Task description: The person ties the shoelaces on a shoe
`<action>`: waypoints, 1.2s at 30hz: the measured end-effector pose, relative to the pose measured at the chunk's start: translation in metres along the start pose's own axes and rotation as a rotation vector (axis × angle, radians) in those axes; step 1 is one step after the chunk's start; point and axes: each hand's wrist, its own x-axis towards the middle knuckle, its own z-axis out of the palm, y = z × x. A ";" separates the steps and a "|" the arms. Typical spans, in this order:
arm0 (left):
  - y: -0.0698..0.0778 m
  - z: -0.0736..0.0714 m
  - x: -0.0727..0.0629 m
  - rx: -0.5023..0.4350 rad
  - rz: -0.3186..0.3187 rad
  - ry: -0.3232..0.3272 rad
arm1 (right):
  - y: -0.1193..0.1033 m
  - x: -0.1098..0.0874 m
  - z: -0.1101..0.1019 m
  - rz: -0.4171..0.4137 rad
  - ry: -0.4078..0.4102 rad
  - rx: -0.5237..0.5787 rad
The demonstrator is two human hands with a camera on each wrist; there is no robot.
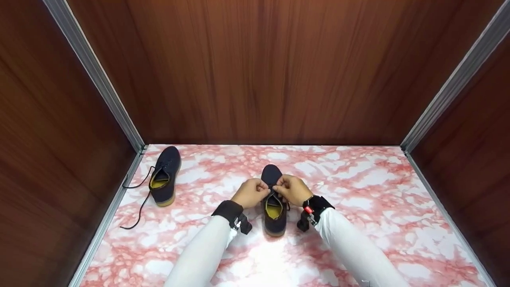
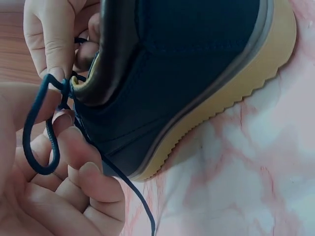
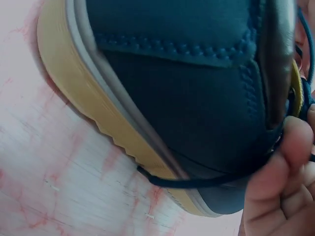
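Note:
A dark navy lace-up shoe [image 1: 272,174] with a tan sole and yellow lining stands on the floor, toe pointing away from me. My left hand [image 1: 250,193] is at the left of its lacing, and thumb and fingers pinch the dark shoelace [image 2: 28,142], which hangs in a loop in the left wrist view. From the other side, my right hand [image 1: 293,190] also pinches the lace over the shoe's throat. One lace end [image 3: 197,183] trails beside the shoe in the right wrist view. The fingers partly hide the knot area.
A matching navy shoe [image 1: 169,159] stands at the far left, its untied laces [image 1: 139,215] spread on the floor. Brown wood-grain panels [image 1: 255,79] rise at the back and both sides. The floor [image 1: 358,175] has a red and white marbled pattern.

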 end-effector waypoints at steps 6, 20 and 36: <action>0.001 0.001 -0.001 0.025 0.021 0.027 | -0.004 -0.001 -0.002 0.054 -0.058 0.072; -0.003 0.003 -0.005 -0.005 0.081 0.055 | -0.003 0.000 0.005 0.029 0.090 0.049; -0.011 0.001 -0.011 -0.056 0.142 0.036 | 0.003 -0.001 0.004 -0.004 0.066 0.092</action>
